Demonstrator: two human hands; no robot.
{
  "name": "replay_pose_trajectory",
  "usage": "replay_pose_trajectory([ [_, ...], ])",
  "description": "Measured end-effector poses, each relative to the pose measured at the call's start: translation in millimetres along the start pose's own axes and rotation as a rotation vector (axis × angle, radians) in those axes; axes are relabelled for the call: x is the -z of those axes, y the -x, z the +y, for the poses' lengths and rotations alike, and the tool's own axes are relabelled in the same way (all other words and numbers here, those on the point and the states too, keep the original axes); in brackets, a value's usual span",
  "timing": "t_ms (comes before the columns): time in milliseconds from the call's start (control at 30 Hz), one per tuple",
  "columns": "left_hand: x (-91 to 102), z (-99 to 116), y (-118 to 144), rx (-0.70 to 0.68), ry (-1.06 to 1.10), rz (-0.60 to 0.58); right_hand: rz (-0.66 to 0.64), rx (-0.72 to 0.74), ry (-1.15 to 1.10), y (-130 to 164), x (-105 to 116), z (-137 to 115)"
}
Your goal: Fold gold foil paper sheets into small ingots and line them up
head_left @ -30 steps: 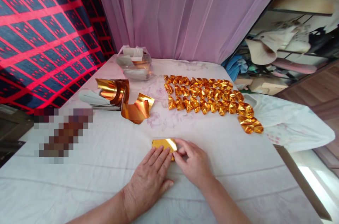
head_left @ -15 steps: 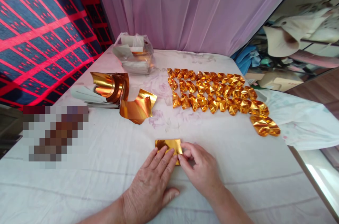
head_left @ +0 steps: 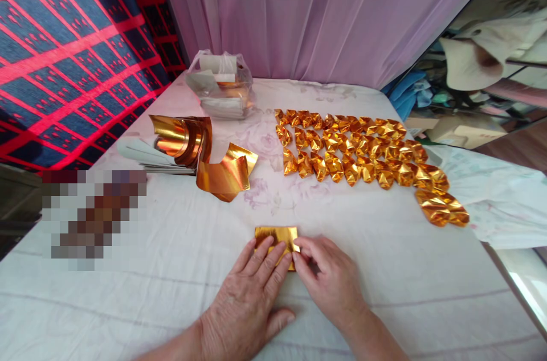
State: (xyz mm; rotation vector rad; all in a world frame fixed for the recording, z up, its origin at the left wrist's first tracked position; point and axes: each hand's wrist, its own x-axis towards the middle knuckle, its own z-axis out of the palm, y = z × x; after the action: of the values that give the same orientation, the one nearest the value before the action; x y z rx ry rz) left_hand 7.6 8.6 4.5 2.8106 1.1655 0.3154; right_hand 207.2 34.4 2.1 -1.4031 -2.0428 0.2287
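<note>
A small folded sheet of gold foil paper (head_left: 277,232) lies flat on the cloth-covered table in front of me. My left hand (head_left: 252,298) rests palm down on it, fingers stretched out across its lower part and thumb apart. At the sheet's right edge, the thumb and index finger of my right hand (head_left: 331,275) come together in a pinch on the paper. Its other fingers are curled in. Part of the sheet is hidden beneath my left fingers.
Rows of folded gold foil pieces (head_left: 367,147) stand at the right. Loose foil sheets (head_left: 224,179) and a curled foil stack (head_left: 183,142) lie left of them. Behind is a clear plastic bag (head_left: 220,85) with more paper. A blurred-out object (head_left: 98,216) lies at the left.
The view has shifted slightly, so everything sits a little further right. My right thumb and index finger have drawn together at the sheet's right edge. The left hand stays flat on the paper.
</note>
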Motion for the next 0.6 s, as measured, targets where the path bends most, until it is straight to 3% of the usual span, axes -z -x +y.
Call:
replay_pose_trajectory([
  [600, 2.7, -0.6, -3.3, 0.012, 0.038, -0.018, -0.021, 0.025, 0.018, -1.5, 1.7, -1.0],
])
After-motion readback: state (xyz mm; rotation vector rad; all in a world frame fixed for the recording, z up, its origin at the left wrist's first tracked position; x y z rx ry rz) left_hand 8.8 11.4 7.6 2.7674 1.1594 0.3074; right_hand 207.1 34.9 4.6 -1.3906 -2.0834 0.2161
